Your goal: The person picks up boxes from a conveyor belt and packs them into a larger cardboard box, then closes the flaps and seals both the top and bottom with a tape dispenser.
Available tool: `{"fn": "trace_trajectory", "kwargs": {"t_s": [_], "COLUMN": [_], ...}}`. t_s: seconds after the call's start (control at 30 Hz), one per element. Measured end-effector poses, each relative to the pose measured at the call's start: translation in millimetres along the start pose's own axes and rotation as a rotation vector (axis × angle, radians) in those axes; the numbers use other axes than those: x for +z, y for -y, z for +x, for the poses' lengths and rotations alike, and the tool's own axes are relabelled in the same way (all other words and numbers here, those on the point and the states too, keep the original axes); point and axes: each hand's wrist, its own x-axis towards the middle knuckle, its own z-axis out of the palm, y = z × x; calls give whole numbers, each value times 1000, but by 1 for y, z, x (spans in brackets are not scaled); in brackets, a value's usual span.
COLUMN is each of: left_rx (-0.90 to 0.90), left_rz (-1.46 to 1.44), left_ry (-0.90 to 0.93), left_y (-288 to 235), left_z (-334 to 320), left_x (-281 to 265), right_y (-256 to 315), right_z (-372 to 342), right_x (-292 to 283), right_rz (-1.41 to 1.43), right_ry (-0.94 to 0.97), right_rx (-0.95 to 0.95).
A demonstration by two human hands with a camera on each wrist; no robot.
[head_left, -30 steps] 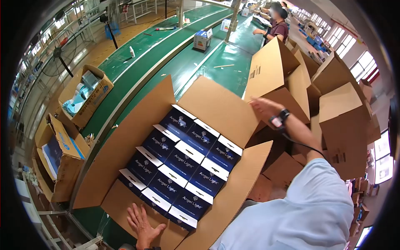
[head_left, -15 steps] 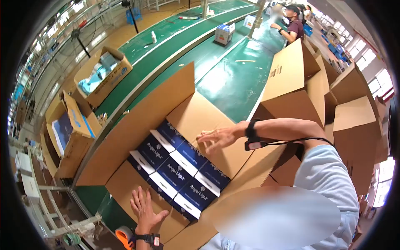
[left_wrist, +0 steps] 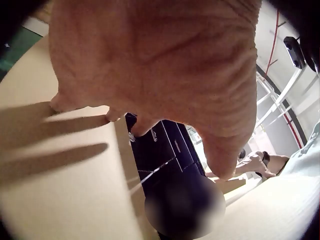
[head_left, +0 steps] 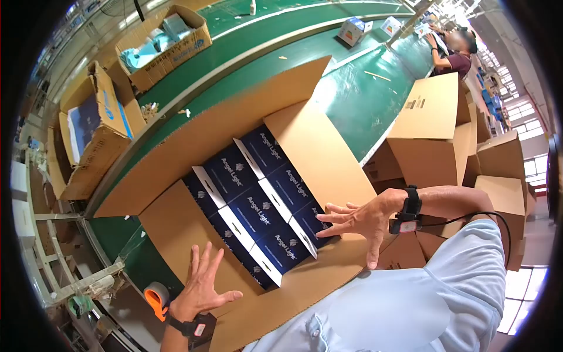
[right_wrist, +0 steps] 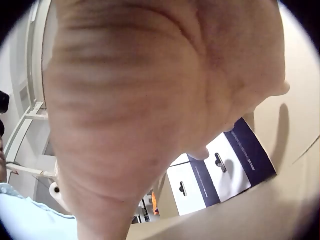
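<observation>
Blue boxes (head_left: 252, 211) with white tabs, printed Angel Light, sit in rows inside a brown carton (head_left: 182, 161), its flaps spread outward; left hand (head_left: 202, 287) free, fingers splayed above the near-left flap, grasping nothing; right hand (head_left: 369, 223) also free, fingers spread, tips by the blue boxes at the right edge, cannot tell if touching; orange tape dispenser (head_left: 156, 300) beside left wrist; green belt (head_left: 355, 97) runs behind; more cartons (head_left: 425, 111) stand at right; another person (head_left: 457, 58) works farther along
</observation>
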Motion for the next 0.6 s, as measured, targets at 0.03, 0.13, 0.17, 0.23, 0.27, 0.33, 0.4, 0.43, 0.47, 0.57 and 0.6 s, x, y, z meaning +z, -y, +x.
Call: {"fn": "trace_trajectory", "kwargs": {"t_s": [0.03, 0.13, 0.17, 0.23, 0.27, 0.33, 0.4, 0.43, 0.47, 0.57, 0.6], "left_rx": [-1, -1, -7, -3, -3, -10, -14, -20, -27, -6, 5], "left_rz": [7, 62, 87, 69, 61, 42, 46, 59, 72, 95, 94], "left_ry": [38, 84, 86, 23, 0, -31, -69, -88, -110, -114, -118], "left_y": [-3, -7, -7, -6, -7, -12, -15, -16, -16, -16, -14], "left_z": [2, 7, 8, 7, 6, 7, 10, 11, 11, 11, 10], "left_x": [-5, -8, -7, -1, 2, 5, 8, 9, 11, 11, 12], "right_y": [2, 7, 8, 11, 10, 10, 12, 14, 15, 26, 26], "right_z": [1, 6, 5, 3, 6, 7, 5, 3, -3, -22, -28], "right_x": [1, -3, -6, -12, -8, 4, 8, 9, 7, 10, 13], "right_rz": [10, 22, 39, 75, 67, 53, 67, 73, -15, -78, -110], "right_ry": [27, 95, 96, 104, 95, 76, 27, 4, -76, -266, -334], "right_rx": [4, 12, 18, 24, -13, -81, -99, -107, -122, -33, 21]}}
